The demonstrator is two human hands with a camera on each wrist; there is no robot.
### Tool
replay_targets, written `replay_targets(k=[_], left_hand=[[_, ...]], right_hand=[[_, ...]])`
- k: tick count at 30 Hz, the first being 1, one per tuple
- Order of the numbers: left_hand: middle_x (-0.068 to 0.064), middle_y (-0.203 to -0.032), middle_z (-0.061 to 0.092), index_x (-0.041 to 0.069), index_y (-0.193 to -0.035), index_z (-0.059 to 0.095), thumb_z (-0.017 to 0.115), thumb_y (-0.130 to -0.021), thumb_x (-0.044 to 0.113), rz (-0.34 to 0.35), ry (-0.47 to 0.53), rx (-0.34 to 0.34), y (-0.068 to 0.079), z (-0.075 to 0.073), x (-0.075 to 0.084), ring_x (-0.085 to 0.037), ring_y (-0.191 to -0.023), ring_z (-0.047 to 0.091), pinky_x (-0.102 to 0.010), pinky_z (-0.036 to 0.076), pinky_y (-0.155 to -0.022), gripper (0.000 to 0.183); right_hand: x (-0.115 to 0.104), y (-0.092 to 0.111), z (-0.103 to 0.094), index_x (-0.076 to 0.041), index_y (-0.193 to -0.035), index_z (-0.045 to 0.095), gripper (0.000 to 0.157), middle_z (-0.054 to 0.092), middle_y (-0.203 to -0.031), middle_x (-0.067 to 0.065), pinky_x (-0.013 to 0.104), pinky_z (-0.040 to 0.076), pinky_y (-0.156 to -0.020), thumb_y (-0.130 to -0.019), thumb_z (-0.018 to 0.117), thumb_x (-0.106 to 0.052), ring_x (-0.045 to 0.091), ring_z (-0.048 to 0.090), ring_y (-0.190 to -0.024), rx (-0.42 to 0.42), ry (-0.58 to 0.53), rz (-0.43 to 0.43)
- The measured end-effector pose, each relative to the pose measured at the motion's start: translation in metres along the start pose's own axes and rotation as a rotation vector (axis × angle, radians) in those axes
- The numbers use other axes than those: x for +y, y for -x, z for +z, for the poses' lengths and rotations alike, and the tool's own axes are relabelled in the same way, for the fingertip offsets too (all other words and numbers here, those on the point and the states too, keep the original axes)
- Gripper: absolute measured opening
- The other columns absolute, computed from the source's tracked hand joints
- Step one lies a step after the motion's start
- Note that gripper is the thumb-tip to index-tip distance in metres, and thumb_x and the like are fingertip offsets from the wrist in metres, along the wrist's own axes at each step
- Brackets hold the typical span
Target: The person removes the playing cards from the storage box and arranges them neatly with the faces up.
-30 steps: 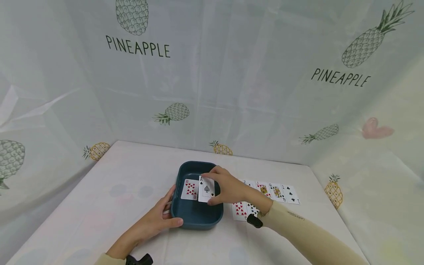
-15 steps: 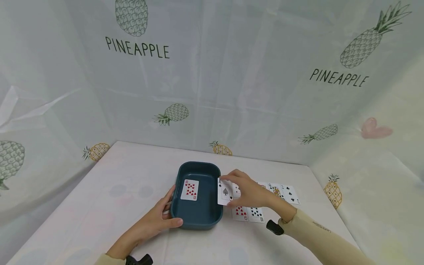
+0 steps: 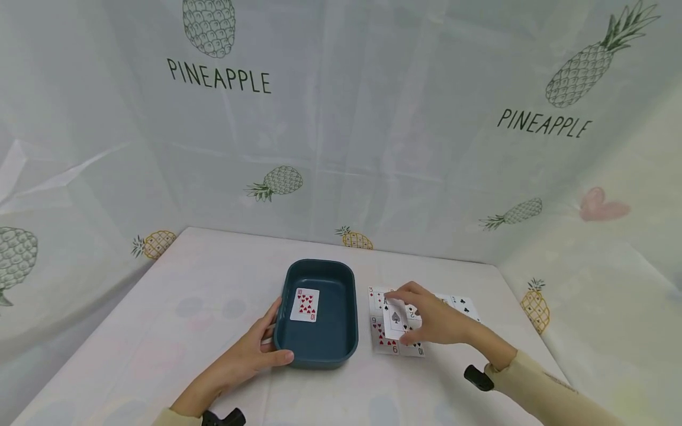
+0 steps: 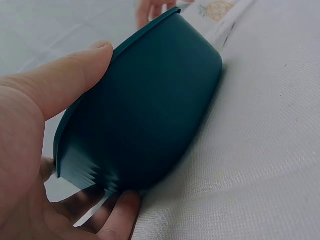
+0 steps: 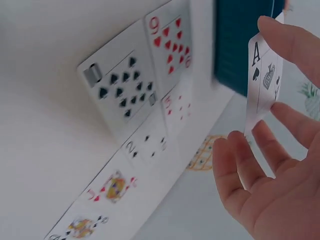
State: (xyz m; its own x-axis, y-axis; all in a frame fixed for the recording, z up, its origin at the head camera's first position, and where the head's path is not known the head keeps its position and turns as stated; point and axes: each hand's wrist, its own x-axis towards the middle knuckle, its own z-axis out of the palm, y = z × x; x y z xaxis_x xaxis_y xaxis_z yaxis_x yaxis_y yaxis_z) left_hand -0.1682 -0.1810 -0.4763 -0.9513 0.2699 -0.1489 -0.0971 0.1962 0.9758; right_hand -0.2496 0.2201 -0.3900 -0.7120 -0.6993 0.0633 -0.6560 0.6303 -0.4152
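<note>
My right hand (image 3: 434, 318) pinches an ace of spades (image 3: 395, 319) by its edges, above the playing cards laid on the table right of the dish. In the right wrist view the ace (image 5: 264, 75) stands on edge between thumb and fingers, slightly bowed. My left hand (image 3: 249, 356) grips the left side of a dark teal rectangular dish (image 3: 334, 322), thumb at the rim and fingers along the outer wall. Inside the dish lies a ten of hearts (image 3: 305, 305), face up. The left wrist view shows the dish's outer wall (image 4: 150, 95) close up.
Near the ace lie a nine of hearts (image 5: 170, 42) and a ten of spades (image 5: 122, 87) side by side. Behind them runs a row with a two (image 5: 145, 147), a jack (image 5: 114, 187) and a clubs card (image 3: 465, 306) at its right end. Pineapple-print cloth hangs behind the table.
My right hand has carried the ace of spades out from above the dish, rightward over the laid cards. The left hand and the dish have stayed in place.
</note>
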Motion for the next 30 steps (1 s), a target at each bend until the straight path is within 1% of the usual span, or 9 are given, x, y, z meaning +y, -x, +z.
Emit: replay_targets(k=[3,7,11,17,23,25,30], left_hand=[[-0.012,-0.16,0.018,0.039,-0.156,0.009,0.079,-0.084,0.028,0.004,0.003,-0.003,0.0,0.0,0.0,-0.031,-0.13,0.047,-0.04,0.051,-0.096,0.101],[-0.013,-0.16,0.017,0.04,-0.156,0.009,0.079,-0.083,0.027,0.001,0.003,-0.003,0.0,-0.001,0.0,-0.033,-0.13,0.047,-0.04,0.051,-0.096,0.101],[-0.012,-0.16,0.017,0.04,-0.156,0.009,0.079,-0.083,0.026,0.001,0.015,-0.008,0.0,-0.002,0.0,-0.033,-0.13,0.047,-0.04,0.051,-0.096,0.102],[-0.013,-0.16,0.017,0.04,-0.156,0.01,0.079,-0.083,0.026,-0.007,0.02,-0.011,0.0,-0.001,-0.001,-0.033,-0.13,0.048,-0.039,0.051,-0.095,0.101],[-0.013,-0.16,0.017,0.04,-0.156,0.009,0.079,-0.083,0.027,-0.008,0.017,-0.008,0.0,-0.001,0.0,-0.033,-0.13,0.048,-0.04,0.051,-0.096,0.102],[-0.013,-0.16,0.018,0.039,-0.156,0.009,0.079,-0.083,0.027,-0.009,0.015,-0.006,0.0,0.0,0.0,-0.033,-0.13,0.048,-0.04,0.051,-0.096,0.102],[-0.013,-0.16,0.017,0.04,-0.156,0.009,0.079,-0.083,0.027,-0.001,0.016,-0.006,-0.001,-0.001,-0.001,-0.032,-0.129,0.048,-0.04,0.05,-0.096,0.101]], right_hand=[[0.009,0.01,-0.003,-0.018,-0.144,0.048,0.084,0.044,-0.132,-0.001,0.041,0.053,-0.084,-0.072,0.088,-0.026,0.015,0.051,-0.112,0.002,-0.015,0.024],[0.019,0.021,-0.008,-0.018,-0.144,0.048,0.084,0.044,-0.132,0.0,0.042,0.053,-0.085,-0.071,0.088,-0.023,0.017,0.052,-0.111,0.019,-0.026,0.048],[0.03,0.031,-0.011,-0.018,-0.144,0.048,0.084,0.045,-0.13,0.002,0.042,0.053,-0.082,-0.07,0.089,-0.021,0.019,0.052,-0.111,0.036,-0.032,0.048],[0.049,0.044,-0.008,-0.016,-0.145,0.046,0.085,0.044,-0.131,0.002,0.039,0.053,-0.081,-0.072,0.088,-0.022,0.023,0.05,-0.108,-0.007,-0.026,0.086],[0.068,0.053,-0.002,-0.019,-0.144,0.048,0.085,0.045,-0.129,0.001,0.037,0.052,-0.08,-0.069,0.089,-0.022,0.023,0.049,-0.107,-0.006,-0.023,0.134],[0.072,0.055,-0.001,-0.02,-0.143,0.049,0.085,0.045,-0.13,0.001,0.036,0.052,-0.079,-0.069,0.09,-0.024,0.023,0.049,-0.107,-0.015,-0.023,0.142],[0.079,0.06,0.002,-0.017,-0.142,0.05,0.083,0.044,-0.133,0.004,0.035,0.052,-0.08,-0.069,0.09,-0.026,0.024,0.048,-0.11,-0.05,-0.034,0.137]])
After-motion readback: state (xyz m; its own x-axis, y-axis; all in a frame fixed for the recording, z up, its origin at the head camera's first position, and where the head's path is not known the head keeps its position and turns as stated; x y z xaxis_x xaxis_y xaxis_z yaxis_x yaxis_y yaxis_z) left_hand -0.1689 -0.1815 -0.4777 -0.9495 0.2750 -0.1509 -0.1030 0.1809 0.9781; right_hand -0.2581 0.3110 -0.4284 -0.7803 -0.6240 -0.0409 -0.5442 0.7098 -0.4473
